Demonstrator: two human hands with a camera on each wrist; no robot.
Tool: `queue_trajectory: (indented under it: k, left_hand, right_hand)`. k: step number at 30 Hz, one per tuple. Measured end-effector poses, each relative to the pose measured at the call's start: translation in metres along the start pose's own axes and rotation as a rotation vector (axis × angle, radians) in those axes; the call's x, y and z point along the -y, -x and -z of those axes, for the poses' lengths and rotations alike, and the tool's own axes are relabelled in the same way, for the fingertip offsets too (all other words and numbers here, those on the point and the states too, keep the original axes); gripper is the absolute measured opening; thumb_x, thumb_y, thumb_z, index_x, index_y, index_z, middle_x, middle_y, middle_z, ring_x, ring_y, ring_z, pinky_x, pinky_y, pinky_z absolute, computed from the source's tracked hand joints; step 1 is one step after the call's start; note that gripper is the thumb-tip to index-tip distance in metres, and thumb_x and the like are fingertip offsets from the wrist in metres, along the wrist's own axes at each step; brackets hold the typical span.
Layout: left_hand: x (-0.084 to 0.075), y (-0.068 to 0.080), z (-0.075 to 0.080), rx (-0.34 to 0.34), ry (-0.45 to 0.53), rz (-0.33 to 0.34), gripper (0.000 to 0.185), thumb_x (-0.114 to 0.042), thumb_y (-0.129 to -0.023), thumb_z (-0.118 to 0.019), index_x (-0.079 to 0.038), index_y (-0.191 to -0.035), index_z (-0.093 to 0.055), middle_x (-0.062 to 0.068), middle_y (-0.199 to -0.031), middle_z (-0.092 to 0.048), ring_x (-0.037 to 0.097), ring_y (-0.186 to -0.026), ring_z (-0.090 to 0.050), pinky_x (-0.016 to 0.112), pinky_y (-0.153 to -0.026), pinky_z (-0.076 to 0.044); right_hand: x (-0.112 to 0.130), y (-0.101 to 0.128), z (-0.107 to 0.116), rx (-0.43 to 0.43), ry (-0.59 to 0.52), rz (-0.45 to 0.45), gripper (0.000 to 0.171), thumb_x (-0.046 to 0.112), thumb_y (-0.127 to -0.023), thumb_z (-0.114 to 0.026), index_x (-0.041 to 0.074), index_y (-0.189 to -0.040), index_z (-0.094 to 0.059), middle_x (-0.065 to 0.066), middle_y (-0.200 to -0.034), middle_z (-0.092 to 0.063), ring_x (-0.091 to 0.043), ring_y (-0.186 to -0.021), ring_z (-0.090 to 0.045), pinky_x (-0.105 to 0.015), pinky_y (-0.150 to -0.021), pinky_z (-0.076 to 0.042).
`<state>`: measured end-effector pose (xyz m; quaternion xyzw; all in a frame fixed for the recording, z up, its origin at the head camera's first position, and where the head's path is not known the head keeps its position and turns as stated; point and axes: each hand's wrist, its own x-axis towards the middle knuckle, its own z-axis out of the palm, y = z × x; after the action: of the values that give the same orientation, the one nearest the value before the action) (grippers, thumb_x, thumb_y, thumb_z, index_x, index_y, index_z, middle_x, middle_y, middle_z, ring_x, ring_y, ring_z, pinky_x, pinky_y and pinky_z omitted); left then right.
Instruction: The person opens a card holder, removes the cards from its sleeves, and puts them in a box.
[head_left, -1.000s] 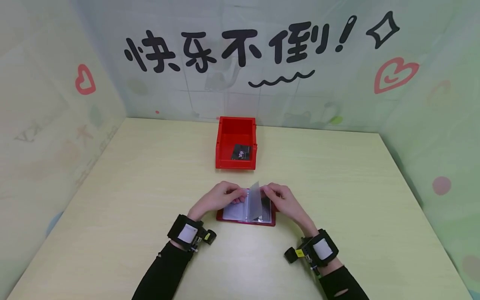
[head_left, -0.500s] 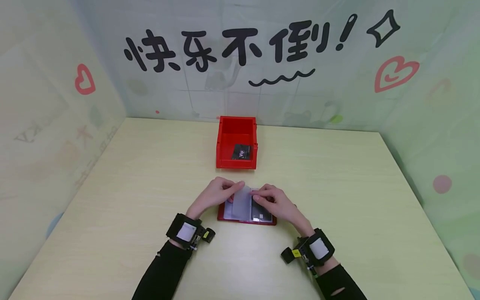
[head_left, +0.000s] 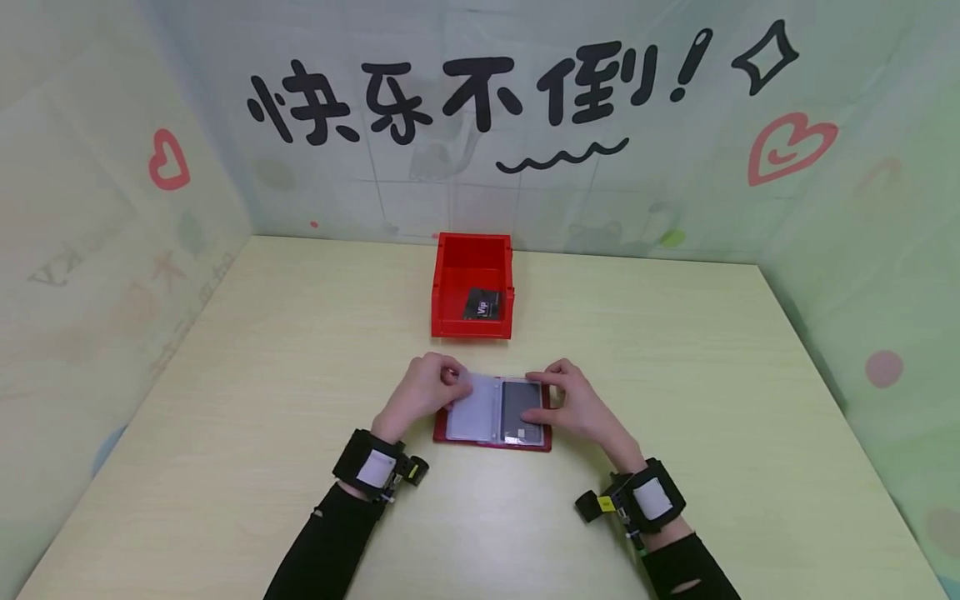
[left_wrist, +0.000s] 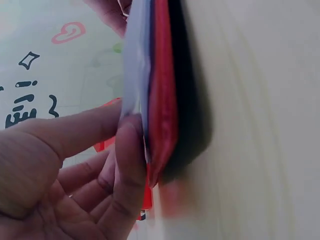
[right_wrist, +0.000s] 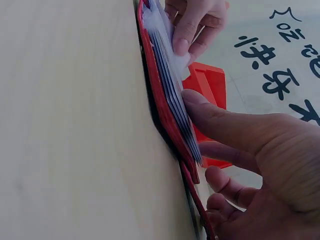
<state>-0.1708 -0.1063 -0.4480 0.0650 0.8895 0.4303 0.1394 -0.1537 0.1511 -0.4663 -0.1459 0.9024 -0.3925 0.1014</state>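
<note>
A red card holder (head_left: 492,439) lies open on the table in front of me, with clear sleeves on its left and a dark card in the right sleeve (head_left: 520,410). My left hand (head_left: 453,382) pinches the top left corner of the turned sleeve; the left wrist view shows its thumb (left_wrist: 129,165) on the sleeve edge. My right hand (head_left: 542,396) rests on the right page with thumb (right_wrist: 220,120) and forefinger laid on it. In the right wrist view the holder (right_wrist: 162,117) appears edge-on as a stack of sleeves.
A red open bin (head_left: 472,325) stands behind the holder at mid-table, with a black card (head_left: 482,304) lying inside. Patterned walls close the table (head_left: 225,400) on the left, back and right.
The clear sleeve that stood upright has been turned to the left and now lies flat. My right hand has let go of it and moved onto the right page.
</note>
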Motion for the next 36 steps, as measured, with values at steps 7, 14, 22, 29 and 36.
queue_trajectory:
  k: [7,14,22,29,36]
  left_hand:
    - [-0.008,0.005,-0.003,-0.052,-0.095,0.016,0.041,-0.013,-0.087,-0.077,-0.003,-0.125,-0.064,0.009,-0.078,-0.063,0.019,-0.069,-0.056,0.025,-0.059,-0.046]
    - [-0.019,0.006,-0.007,-0.058,-0.146,-0.047,0.027,-0.004,-0.088,-0.074,-0.003,-0.114,-0.067,0.007,-0.076,-0.055,0.019,-0.071,-0.052,0.025,-0.061,-0.042]
    - [-0.037,0.003,-0.021,0.055,-0.177,-0.167,0.021,-0.007,-0.090,-0.072,-0.003,-0.111,-0.071,0.007,-0.090,-0.065,0.017,-0.082,-0.057,0.028,-0.077,-0.052]
    - [-0.038,0.000,-0.029,0.055,-0.207,-0.155,0.023,0.001,-0.089,-0.069,-0.001,-0.112,-0.071,0.010,-0.093,-0.067,0.019,-0.084,-0.056,0.031,-0.080,-0.052]
    - [-0.037,-0.002,-0.031,0.058,-0.191,-0.107,0.026,0.003,-0.089,-0.067,-0.001,-0.115,-0.070,0.010,-0.094,-0.066,0.020,-0.085,-0.056,0.031,-0.081,-0.053]
  right_hand:
    - [-0.005,0.000,0.004,0.012,0.021,-0.005,0.059,0.025,-0.079,-0.087,0.009,-0.132,-0.067,-0.011,-0.110,-0.054,-0.026,-0.107,-0.046,-0.032,-0.081,-0.039]
    - [-0.013,0.000,0.007,0.028,0.025,0.027,0.060,0.027,-0.079,-0.086,0.012,-0.133,-0.066,-0.010,-0.110,-0.056,-0.026,-0.107,-0.046,-0.033,-0.081,-0.038]
    - [-0.015,0.001,0.009,0.049,0.008,0.062,0.060,0.028,-0.079,-0.086,0.012,-0.134,-0.065,-0.010,-0.110,-0.057,-0.026,-0.108,-0.047,-0.037,-0.087,-0.039]
    - [-0.013,0.001,0.007,0.048,-0.001,0.045,0.060,0.029,-0.079,-0.086,0.014,-0.134,-0.065,-0.008,-0.109,-0.057,-0.026,-0.108,-0.046,-0.039,-0.090,-0.038]
    - [-0.013,0.001,0.006,0.041,0.011,0.041,0.060,0.029,-0.079,-0.086,0.015,-0.133,-0.065,-0.008,-0.108,-0.057,-0.025,-0.109,-0.046,-0.040,-0.091,-0.038]
